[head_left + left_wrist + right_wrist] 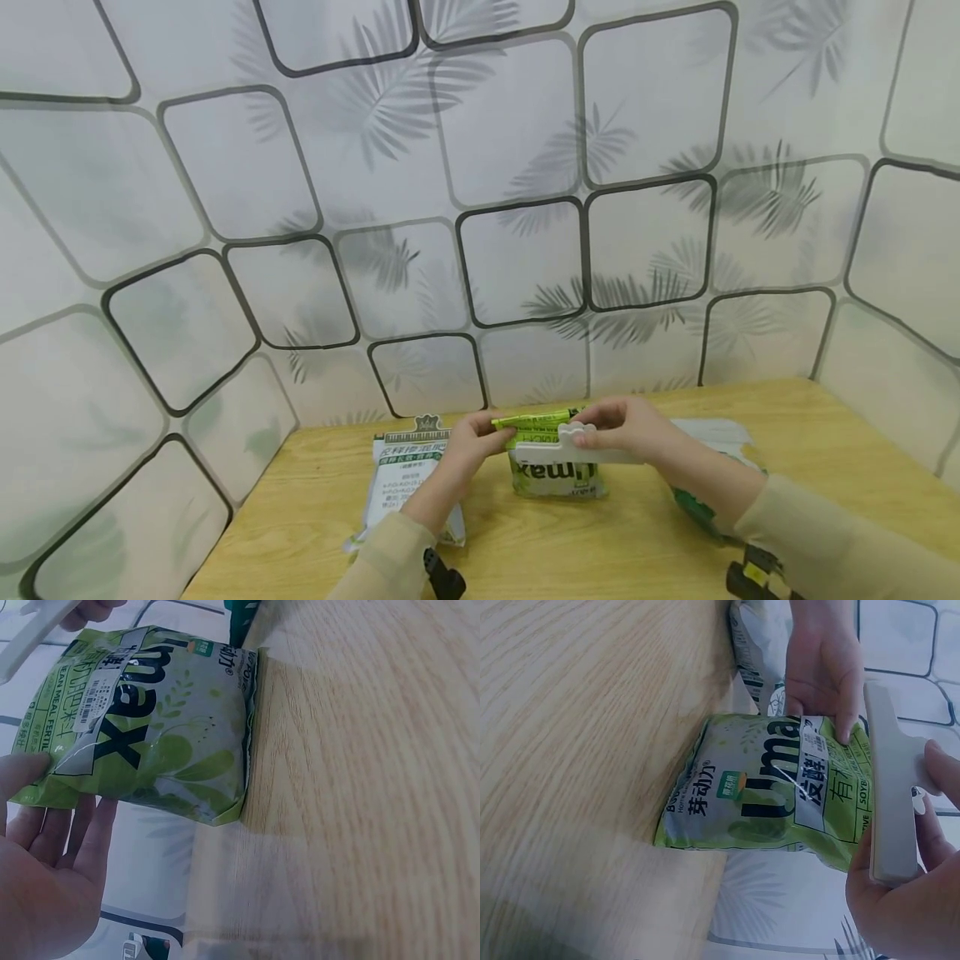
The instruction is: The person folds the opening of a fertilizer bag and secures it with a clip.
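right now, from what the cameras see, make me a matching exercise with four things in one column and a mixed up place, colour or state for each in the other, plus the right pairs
Column one
1. white clip
2. green bag
3. left hand
4. table

Column two
a. pinches the upper part of a bag
b. yellowish wood grain
c. held in the right hand
d. stands upright, with big dark lettering on its front

Right pairs: 1-c, 2-d, 3-a, 4-b
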A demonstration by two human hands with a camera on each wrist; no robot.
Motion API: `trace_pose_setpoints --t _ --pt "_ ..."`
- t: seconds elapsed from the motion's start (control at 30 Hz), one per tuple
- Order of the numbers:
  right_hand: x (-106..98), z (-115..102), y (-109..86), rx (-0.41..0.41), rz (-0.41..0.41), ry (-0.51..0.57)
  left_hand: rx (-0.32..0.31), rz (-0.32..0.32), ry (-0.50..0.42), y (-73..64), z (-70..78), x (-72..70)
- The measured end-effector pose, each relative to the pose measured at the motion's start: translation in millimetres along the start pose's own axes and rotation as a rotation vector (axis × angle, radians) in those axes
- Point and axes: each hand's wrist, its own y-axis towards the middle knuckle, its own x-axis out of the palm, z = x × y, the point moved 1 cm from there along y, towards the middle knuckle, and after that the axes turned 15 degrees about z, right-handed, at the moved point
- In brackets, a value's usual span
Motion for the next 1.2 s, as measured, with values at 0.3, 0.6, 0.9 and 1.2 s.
trace_pose_setpoints --t 0.3,0.6,0.9,1.2 --pt "0 -8 3.5 -0.045 0.031 0.01 -0.012 0.011 0.007 -0.2 0.7 -0.9" --pt "-2 -11 11.3 -0.036 0.032 -0.021 -0.007 0.013 0.005 1.0 1.2 0.2" --pt "-1 -14 25.3 -0.115 0.054 -0.061 -0.016 0.024 0.036 0.4 1.9 1.0" --pt "1 -15 32.2 -0.163 0.061 -0.086 -0.013 0.026 0.024 0.7 2.6 2.1"
